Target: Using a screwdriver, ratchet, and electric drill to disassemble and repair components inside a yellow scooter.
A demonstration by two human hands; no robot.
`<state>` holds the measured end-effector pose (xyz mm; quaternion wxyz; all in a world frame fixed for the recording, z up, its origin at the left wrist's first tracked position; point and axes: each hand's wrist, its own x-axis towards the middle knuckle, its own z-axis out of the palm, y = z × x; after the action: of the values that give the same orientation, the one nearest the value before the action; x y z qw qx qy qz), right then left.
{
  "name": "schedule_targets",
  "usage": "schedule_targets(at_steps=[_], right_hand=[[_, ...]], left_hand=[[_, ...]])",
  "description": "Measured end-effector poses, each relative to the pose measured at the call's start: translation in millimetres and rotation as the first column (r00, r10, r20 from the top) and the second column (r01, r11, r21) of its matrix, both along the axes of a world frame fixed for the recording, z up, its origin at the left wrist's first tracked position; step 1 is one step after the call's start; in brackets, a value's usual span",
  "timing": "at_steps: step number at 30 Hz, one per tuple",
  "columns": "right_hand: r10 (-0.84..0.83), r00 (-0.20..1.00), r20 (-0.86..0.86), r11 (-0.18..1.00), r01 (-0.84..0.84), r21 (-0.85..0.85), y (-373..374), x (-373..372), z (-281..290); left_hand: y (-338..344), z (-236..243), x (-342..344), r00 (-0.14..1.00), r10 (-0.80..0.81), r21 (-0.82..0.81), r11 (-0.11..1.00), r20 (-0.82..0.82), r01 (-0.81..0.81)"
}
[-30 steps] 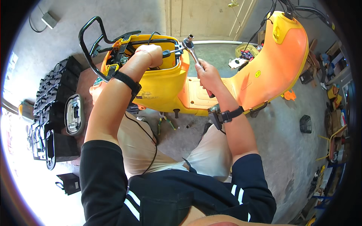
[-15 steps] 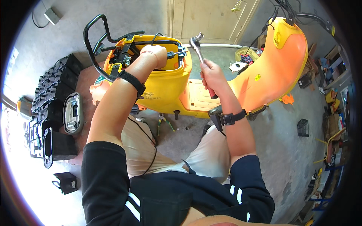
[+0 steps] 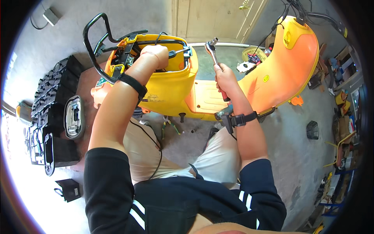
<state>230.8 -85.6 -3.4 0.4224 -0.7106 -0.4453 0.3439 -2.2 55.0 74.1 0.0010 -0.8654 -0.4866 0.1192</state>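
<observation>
1. The scooter [image 3: 171,89] stood with its seat bay open, wiring bare; the left hand [image 3: 156,52], fisted on a thin tool [image 3: 180,50] at the bay rim, could have slipped onto those wires.
2. The right hand [image 3: 224,80], clenched round the ratchet [image 3: 213,48], held it above the footboard; a loose grip might have dropped it there.
3. A second before, the ratchet head sat lower, beside the bay; it had since lifted clear.
</observation>
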Motion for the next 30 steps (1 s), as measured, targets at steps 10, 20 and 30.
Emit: schedule_targets(at_steps=[10,20,30], right_hand=[[0.040,0.998,-0.039,0.997,-0.038,0.068,0.8,-13.3,-4.2],[0.093,0.927,0.364,0.980,-0.150,0.131,16.4,-19.5,-7.2],[-0.001,0.849,0.529,0.974,-0.118,0.191,27.0,-25.6,-10.2]], left_hand=[[-3.0,4.4,-2.7,0.998,-0.057,-0.006,0.998,-0.005,0.057],[-5.6,13.8,-0.1,0.999,-0.032,-0.084,0.996,-0.037,0.029],[-4.4,6.0,-4.0,0.999,-0.048,-0.036,0.998,0.005,0.048]])
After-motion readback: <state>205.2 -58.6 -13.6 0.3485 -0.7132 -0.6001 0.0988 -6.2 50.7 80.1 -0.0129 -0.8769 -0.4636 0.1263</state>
